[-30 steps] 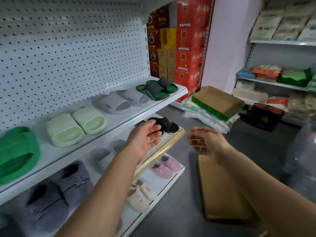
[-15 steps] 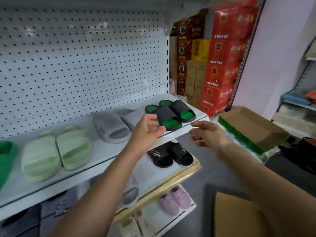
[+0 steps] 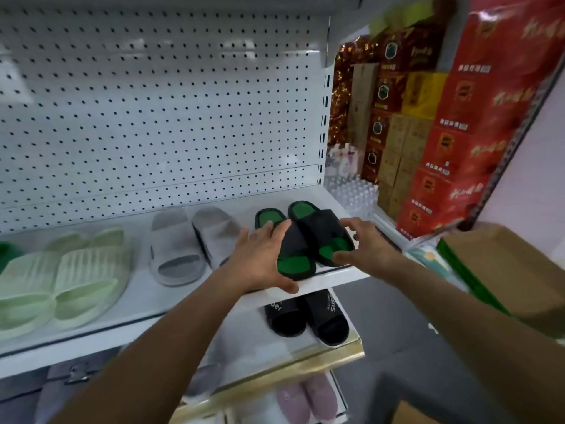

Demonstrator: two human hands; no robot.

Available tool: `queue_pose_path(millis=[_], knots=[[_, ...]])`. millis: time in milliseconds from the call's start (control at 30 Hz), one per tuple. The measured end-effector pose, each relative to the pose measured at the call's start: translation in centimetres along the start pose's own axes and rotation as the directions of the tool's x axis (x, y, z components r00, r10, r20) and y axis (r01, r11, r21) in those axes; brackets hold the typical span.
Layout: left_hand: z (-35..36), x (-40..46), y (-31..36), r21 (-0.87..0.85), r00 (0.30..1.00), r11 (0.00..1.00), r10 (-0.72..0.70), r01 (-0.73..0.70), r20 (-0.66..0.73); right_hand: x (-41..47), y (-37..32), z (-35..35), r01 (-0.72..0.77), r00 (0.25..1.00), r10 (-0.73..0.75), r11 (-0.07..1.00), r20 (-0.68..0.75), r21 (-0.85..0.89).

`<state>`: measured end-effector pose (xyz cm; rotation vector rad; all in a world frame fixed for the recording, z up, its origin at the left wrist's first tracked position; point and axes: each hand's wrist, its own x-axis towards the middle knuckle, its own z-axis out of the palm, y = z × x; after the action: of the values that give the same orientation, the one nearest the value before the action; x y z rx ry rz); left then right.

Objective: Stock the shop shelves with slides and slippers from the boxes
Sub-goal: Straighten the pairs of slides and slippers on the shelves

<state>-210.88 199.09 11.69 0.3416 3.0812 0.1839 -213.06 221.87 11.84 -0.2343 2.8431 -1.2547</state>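
Observation:
A pair of black slides with green footbeds [image 3: 318, 234] lies at the right end of the white upper shelf [image 3: 137, 304], toes toward me. My left hand [image 3: 260, 258] cups the left slide, fingers over its strap and thumb under its toe. On the other side my right hand [image 3: 367, 246] clasps the right slide, thumb on the green toe. Both hands touch the pair, which rests on the shelf.
Grey slides [image 3: 183, 252] and pale green slides [image 3: 76, 283] sit further left on the same shelf. Black "Super" slides [image 3: 305, 316] lie one shelf down, pink slippers [image 3: 305, 399] below them. Red cartons [image 3: 443, 179] stack behind, and a cardboard box [image 3: 504, 270] sits at right.
Both hands rose from in front of the lower shelf to the upper shelf and closed around the black and green pair. The view tilted up and moved closer.

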Motion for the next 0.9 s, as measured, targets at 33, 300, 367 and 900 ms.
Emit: queue_pose_path(millis=[33, 300, 367, 900], knots=[[-0.1, 0.4, -0.2, 0.048, 1.0, 0.999, 0.005, -0.005, 0.007, 0.7, 0.2, -0.1, 0.01, 1.0, -0.01, 0.999, 0.02, -0.032], [-0.2, 1.4, -0.5, 0.191, 1.0, 0.981, 0.011, -0.016, 0.029, 3.3, 1.6, 0.1, 0.034, 0.987, -0.015, 0.992, 0.158, -0.123], [-0.2, 1.5, -0.8, 0.146, 0.999, 0.989, -0.004, -0.002, 0.041, 3.6, 1.8, 0.1, 0.038, 0.987, -0.019, 0.993, 0.163, -0.113], [-0.8, 3.9, -1.0, -0.152, 0.999, 0.988, 0.022, -0.018, 0.024, 7.0, 4.8, 0.8, -0.069, 0.989, 0.065, 0.997, -0.134, -0.02]])
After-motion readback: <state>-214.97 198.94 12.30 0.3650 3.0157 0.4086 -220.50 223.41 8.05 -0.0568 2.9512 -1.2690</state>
